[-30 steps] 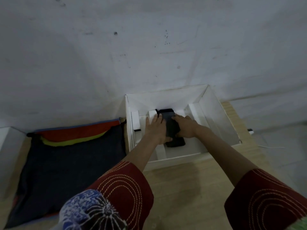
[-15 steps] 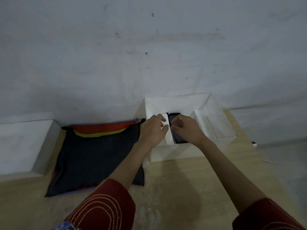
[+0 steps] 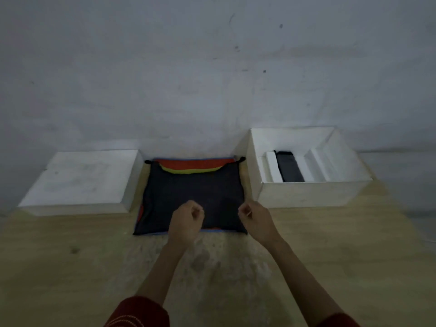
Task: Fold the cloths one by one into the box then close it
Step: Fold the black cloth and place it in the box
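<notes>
Stack of flat square cloths (image 3: 193,194), dark navy one on top, red and yellow-green layers peeking out along the far edge, a blue rim at the near edge, lying on the pale wooden desk (image 3: 354,256) between lid and box. One folded dark cloth (image 3: 289,166) already inside the open white cardboard box (image 3: 306,193), wedged upright between white dividers (left of the box's middle). Box just right of the stack, against the grey wall (image 3: 212,79). White box lid (image 3: 80,182) flat on the desk just left of the stack. Left hand (image 3: 187,221) above the stack's near edge, fingers curled loosely inward, gripping nothing. Right hand (image 3: 256,220) over the near right corner of the stack, likewise loosely curled and empty. Dark red sleeves with pale stitching (image 3: 139,313) at the bottom of the head view.
</notes>
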